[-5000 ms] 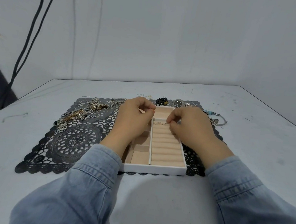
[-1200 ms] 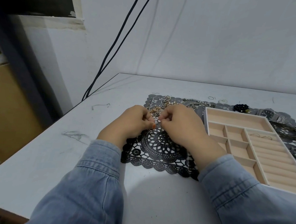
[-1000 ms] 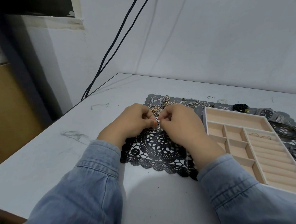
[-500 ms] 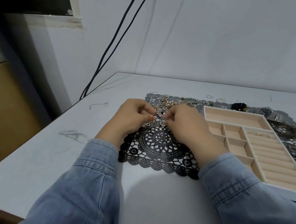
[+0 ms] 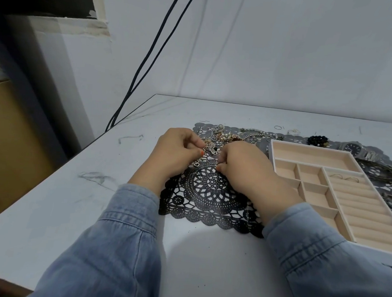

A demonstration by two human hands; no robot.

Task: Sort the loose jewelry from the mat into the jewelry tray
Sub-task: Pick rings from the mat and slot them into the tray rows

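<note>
Only a small part of the sorting looks done. The jewelry tray (image 5: 310, 156), centre right, holds just a couple of thin rings (image 5: 343, 177) at the top of its ring rolls, and its other compartments are bare. The left hand (image 5: 176, 151) and right hand (image 5: 242, 167), fingers curled, both pinch at the tangle of chains (image 5: 219, 138) on the black lace mat (image 5: 210, 195), mid-frame. Which piece each grips is too small to tell. A watch (image 5: 352, 149) and bead bracelet (image 5: 317, 140) wait beyond the tray.
</note>
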